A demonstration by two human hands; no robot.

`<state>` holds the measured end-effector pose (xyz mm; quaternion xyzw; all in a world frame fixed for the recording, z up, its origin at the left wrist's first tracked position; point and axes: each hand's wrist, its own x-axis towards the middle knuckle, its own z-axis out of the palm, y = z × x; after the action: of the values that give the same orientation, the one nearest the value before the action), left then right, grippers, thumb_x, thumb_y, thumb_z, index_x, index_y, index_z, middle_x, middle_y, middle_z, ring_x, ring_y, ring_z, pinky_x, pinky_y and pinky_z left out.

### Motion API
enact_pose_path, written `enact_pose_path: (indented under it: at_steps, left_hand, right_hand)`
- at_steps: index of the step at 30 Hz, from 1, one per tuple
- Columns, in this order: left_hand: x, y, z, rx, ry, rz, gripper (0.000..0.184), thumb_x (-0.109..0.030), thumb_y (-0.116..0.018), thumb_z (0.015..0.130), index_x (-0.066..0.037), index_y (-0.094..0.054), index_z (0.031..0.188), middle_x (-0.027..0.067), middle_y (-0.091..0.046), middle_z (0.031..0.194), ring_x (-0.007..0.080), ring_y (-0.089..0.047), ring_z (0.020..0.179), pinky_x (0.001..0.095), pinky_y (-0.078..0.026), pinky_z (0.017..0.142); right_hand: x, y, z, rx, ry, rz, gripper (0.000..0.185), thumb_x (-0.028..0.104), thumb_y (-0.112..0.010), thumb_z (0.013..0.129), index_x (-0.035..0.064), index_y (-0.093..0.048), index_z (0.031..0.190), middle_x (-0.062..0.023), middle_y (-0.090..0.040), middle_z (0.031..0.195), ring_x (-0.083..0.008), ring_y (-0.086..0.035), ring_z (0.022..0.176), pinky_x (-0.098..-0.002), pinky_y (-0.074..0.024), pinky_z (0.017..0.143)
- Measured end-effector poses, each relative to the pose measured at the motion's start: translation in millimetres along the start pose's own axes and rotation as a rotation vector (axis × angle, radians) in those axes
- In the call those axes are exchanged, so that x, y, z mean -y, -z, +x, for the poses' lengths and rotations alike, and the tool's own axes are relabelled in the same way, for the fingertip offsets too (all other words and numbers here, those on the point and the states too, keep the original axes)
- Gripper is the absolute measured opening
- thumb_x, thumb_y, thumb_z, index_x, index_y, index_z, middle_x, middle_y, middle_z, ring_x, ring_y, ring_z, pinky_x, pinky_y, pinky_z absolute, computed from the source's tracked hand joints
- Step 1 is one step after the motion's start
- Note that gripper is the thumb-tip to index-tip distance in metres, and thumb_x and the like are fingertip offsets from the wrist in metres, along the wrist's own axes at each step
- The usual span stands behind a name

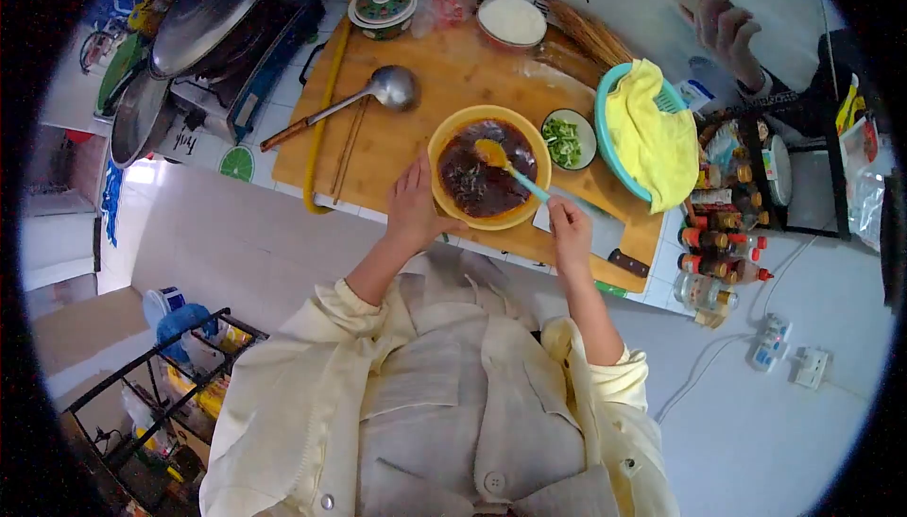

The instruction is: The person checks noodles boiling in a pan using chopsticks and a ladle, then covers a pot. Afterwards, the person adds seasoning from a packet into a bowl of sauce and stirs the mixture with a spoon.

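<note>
By the closed right hand (570, 226), the turquoise-handled spoon (527, 183) is gripped, its head set in dark sauce (463, 177); the yellow bowl (487, 223) is braced by the spread, unclenched left hand (414, 207). Stirring is seemingly being done; steady bracing is called for next. The yellow bowl is supported on the wooden board (453, 73), beside chopped scallions (564, 141).

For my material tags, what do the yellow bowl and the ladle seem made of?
Yellow bowl: probably smooth plastic, from its even colour, though ceramic is possible.
Ladle: apparently polished metal, from its bright highlights; brown handle end, likely wood.
</note>
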<state>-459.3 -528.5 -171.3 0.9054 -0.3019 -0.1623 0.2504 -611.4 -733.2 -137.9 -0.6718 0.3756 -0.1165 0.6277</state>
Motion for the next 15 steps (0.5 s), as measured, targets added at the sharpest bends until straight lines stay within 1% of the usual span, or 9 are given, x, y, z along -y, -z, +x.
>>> enact_pose_path:
  at_steps: [1,2,4,5,7,8,10,14,15]
  left_hand:
    - [-0.9,1.1,-0.3,0.011,0.008,0.001,0.138,-0.055,-0.083,0.048,0.000,-0.002,0.145,0.0221,-0.028,0.144,0.0358,-0.031,0.132,0.0482,-0.026,0.107]
    - [-1.3,0.6,-0.8,0.012,0.007,0.003,0.138,-0.055,-0.083,0.048,0.000,-0.002,0.145,0.0221,-0.028,0.144,0.0358,-0.031,0.132,0.0482,-0.026,0.107]
    - [-2.5,-1.1,-2.0,-0.060,0.013,-0.004,0.130,-0.041,-0.087,0.047,0.002,-0.012,0.143,0.0186,-0.037,0.138,0.0335,-0.035,0.129,0.0450,-0.028,0.105]
    - [-2.5,-1.0,-2.3,-0.059,0.012,-0.003,0.130,-0.041,-0.087,0.047,0.002,-0.012,0.143,0.0186,-0.037,0.138,0.0335,-0.035,0.129,0.0450,-0.028,0.105]
    - [-2.5,-0.3,-2.5,-0.078,-0.008,0.018,0.129,-0.040,-0.087,0.046,0.002,-0.013,0.143,0.0191,-0.038,0.137,0.0341,-0.036,0.128,0.0449,-0.030,0.104]
    - [-3.3,0.4,-2.6,-0.079,-0.009,0.019,0.129,-0.040,-0.087,0.046,0.002,-0.013,0.143,0.0191,-0.038,0.137,0.0341,-0.036,0.128,0.0449,-0.030,0.104]
    - [-5.0,1.9,-2.5,-0.075,0.015,0.031,0.128,-0.041,-0.087,0.046,0.001,-0.015,0.143,0.0185,-0.038,0.137,0.0335,-0.036,0.128,0.0445,-0.031,0.104]
    - [-4.5,1.1,-3.7,-0.089,0.001,0.025,0.127,-0.042,-0.087,0.046,0.000,-0.016,0.143,0.0174,-0.038,0.138,0.0324,-0.036,0.129,0.0441,-0.031,0.104]
    - [-4.9,1.6,-3.5,-0.078,0.016,0.020,0.127,-0.042,-0.087,0.046,0.000,-0.016,0.142,0.0169,-0.037,0.138,0.0319,-0.036,0.129,0.0440,-0.031,0.104]
  right_hand:
    - [0.4,0.2,4.5,-0.043,0.201,-0.203,0.019,0.015,-0.057,0.090,0.0027,-0.065,0.102,-0.0006,-0.047,0.062,-0.0133,-0.048,0.057,-0.0285,-0.0360,0.050]
    - [1.8,0.1,8.3,-0.044,0.200,-0.202,0.019,0.015,-0.057,0.090,0.0027,-0.065,0.102,-0.0006,-0.047,0.062,-0.0133,-0.048,0.057,-0.0285,-0.0360,0.050]
    - [12.2,-1.3,12.4,-0.110,0.552,-0.579,0.021,0.012,-0.058,0.088,0.0052,-0.064,0.107,-0.0093,-0.052,0.069,-0.0241,-0.054,0.062,-0.0346,-0.0425,0.056]
    - [16.6,-3.0,13.4,-0.111,0.551,-0.577,0.021,0.012,-0.058,0.088,0.0052,-0.064,0.107,-0.0093,-0.052,0.069,-0.0241,-0.054,0.062,-0.0346,-0.0425,0.056]
    - [22.6,-6.8,14.0,-0.147,0.711,-0.724,0.022,0.007,-0.060,0.085,0.0077,-0.066,0.107,-0.0108,-0.049,0.070,-0.0235,-0.051,0.062,-0.0341,-0.0411,0.055]
    - [22.7,-7.3,13.8,-0.148,0.711,-0.723,0.022,0.007,-0.060,0.085,0.0077,-0.066,0.107,-0.0108,-0.049,0.070,-0.0235,-0.051,0.062,-0.0341,-0.0411,0.055]
    - [22.6,-7.3,13.2,-0.109,0.696,-0.793,0.022,0.006,-0.060,0.084,0.0094,-0.067,0.105,-0.0126,-0.049,0.072,-0.0275,-0.052,0.064,-0.0363,-0.0424,0.057]
    - [12.3,-0.1,5.1,-0.013,0.642,-0.857,0.022,0.006,-0.058,0.085,0.0086,-0.066,0.105,-0.0126,-0.048,0.074,-0.0282,-0.053,0.065,-0.0368,-0.0430,0.058]
    - [15.5,0.2,-0.9,0.027,0.555,-0.853,0.022,0.005,-0.058,0.085,0.0085,-0.066,0.105,-0.0127,-0.049,0.075,-0.0285,-0.053,0.066,-0.0369,-0.0429,0.059]
